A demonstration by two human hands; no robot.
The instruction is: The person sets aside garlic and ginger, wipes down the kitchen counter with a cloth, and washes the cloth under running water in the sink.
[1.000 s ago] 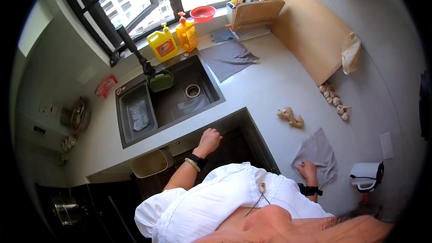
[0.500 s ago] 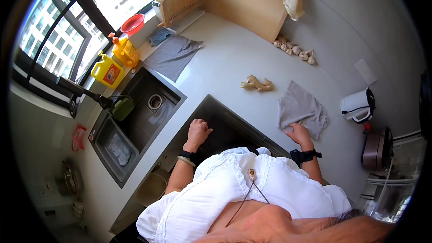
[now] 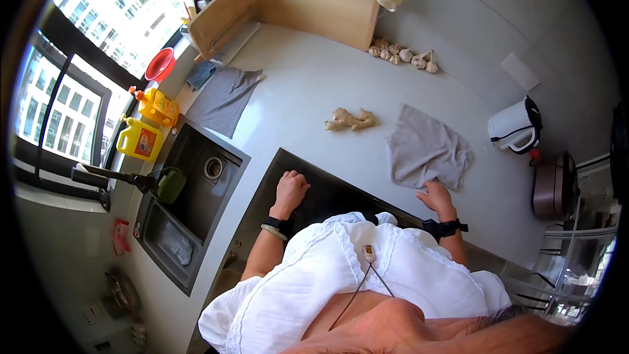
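My left hand (image 3: 290,193) is loosely curled over the dark recess (image 3: 337,190) below the counter's front edge, with no object showing in it. My right hand (image 3: 438,198) rests at the counter edge, thumb and fingers slightly apart and holding nothing visible. Its fingertips are right at the lower border of a rumpled grey cloth (image 3: 429,147). A knobbly piece of ginger (image 3: 350,119) lies on the white counter, left of that cloth and beyond both hands.
At left is a dark sink (image 3: 187,187) with a yellow jug (image 3: 139,139) and an orange bottle (image 3: 157,106) behind it. A second grey cloth (image 3: 226,101) lies nearby. Garlic bulbs (image 3: 406,56) line the wall by a wooden board (image 3: 308,0). A white kettle (image 3: 514,124) stands right.
The view has turned, so the counter and its things appear shifted left. Both hands keep nearly the same place in the picture and the same pose.
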